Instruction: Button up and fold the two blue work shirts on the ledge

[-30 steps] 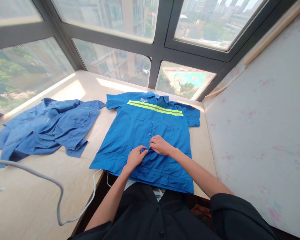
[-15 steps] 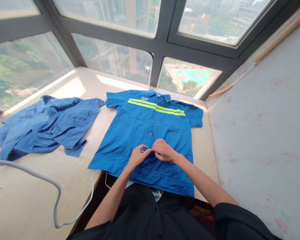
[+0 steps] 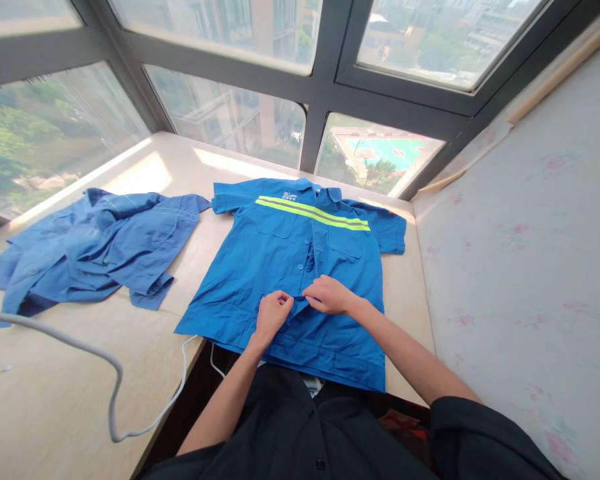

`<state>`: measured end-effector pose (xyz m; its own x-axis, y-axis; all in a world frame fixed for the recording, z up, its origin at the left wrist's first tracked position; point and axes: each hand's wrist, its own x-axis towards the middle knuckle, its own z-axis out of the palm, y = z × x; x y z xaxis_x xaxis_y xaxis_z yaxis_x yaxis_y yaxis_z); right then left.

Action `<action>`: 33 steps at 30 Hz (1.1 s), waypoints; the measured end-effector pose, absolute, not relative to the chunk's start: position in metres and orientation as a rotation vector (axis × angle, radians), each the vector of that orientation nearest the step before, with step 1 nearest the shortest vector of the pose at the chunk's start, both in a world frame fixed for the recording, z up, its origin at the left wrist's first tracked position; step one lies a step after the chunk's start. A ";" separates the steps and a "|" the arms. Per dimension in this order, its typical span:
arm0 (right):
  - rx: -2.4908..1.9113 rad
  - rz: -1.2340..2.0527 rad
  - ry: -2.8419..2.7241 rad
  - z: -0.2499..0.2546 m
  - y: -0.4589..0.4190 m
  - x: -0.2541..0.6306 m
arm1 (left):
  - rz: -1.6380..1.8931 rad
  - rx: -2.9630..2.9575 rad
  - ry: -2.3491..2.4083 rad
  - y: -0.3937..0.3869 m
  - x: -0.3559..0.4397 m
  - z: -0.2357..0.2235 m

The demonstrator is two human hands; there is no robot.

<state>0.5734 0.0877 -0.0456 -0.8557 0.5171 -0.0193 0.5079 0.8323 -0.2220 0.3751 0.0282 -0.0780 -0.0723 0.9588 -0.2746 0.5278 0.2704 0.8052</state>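
Note:
A blue short-sleeved work shirt (image 3: 260, 260) with a yellow-green reflective stripe lies spread front side up, its collar toward the window. My left hand (image 3: 274, 313) pinches the edge of the shirt's front opening below the middle. Beside it, my right hand (image 3: 329, 295) grips the other front edge between thumb and fingers. A short stretch of cloth is drawn between the two hands. Above them the placket gapes, with buttons showing along its left side. Whether a button is between my fingertips is hidden.
A second, faded blue shirt (image 3: 100, 247) lies crumpled on the light wooden surface (image 3: 55, 387) to the left. A grey-white cable (image 3: 113, 400) loops at the front left. Windows (image 3: 225, 110) stand behind, and a flower-patterned wall (image 3: 520, 267) borders the right side.
My hands have moved slightly apart, the left one shifting left. The shirt's front edges have parted, opening a gap above my hands.

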 end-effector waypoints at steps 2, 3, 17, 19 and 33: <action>-0.909 0.345 -3.050 -0.041 0.093 0.565 | 0.671 1.383 1.736 0.026 0.376 -0.079; -0.924 0.342 -3.096 -0.040 0.095 0.560 | 0.673 1.387 1.733 0.026 0.376 -0.079; -0.686 0.515 -3.424 -0.028 0.119 0.522 | 0.616 1.607 1.616 0.013 0.372 -0.076; -0.726 0.517 -3.406 -0.028 0.124 0.524 | 0.624 1.581 1.618 0.012 0.373 -0.077; -0.862 0.212 -3.137 -0.047 0.132 0.541 | 0.434 1.452 1.785 0.018 0.370 -0.072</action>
<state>0.5409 0.1320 -0.0470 -0.8536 0.4995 -0.1478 0.5148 0.8522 -0.0935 0.3700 0.0181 -0.0718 -0.0441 0.9350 -0.3518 0.6691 0.2891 0.6846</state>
